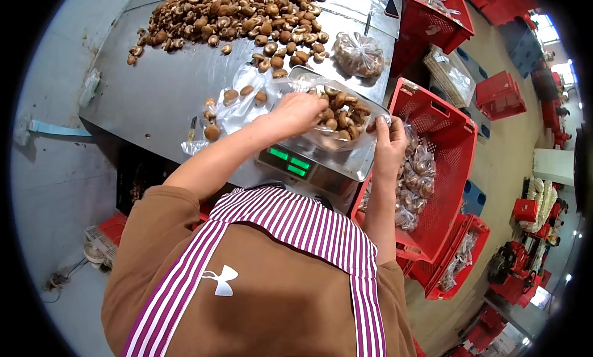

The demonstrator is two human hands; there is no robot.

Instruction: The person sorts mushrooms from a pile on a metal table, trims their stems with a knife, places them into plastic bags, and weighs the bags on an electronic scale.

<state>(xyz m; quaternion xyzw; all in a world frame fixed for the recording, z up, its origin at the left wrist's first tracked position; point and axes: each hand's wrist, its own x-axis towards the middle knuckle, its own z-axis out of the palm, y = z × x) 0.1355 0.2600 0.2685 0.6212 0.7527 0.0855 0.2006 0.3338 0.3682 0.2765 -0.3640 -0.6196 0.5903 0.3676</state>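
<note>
A clear plastic bag (333,142) partly filled with brown mushrooms (338,117) lies on the metal pan (357,165) of a digital scale. My left hand (299,114) reaches over the bag's mouth from the left, its fingers curled in against the mushrooms. Those fingertips are partly hidden, but they appear closed on a mushroom. On the right side, my right hand (390,140) pinches the gathered edge of the bag between thumb and fingers. Green digits glow on the scale's display (289,161), on the side towards me. Loose plastic bags (244,106) with several mushrooms on them lie left of the scale.
A large mushroom heap (241,17) covers the far part of the steel table (123,91). One filled bag (359,55) rests behind the scale. Right of it stands a red crate (454,153) holding bagged mushrooms (417,181); more red crates (500,96) stand beyond.
</note>
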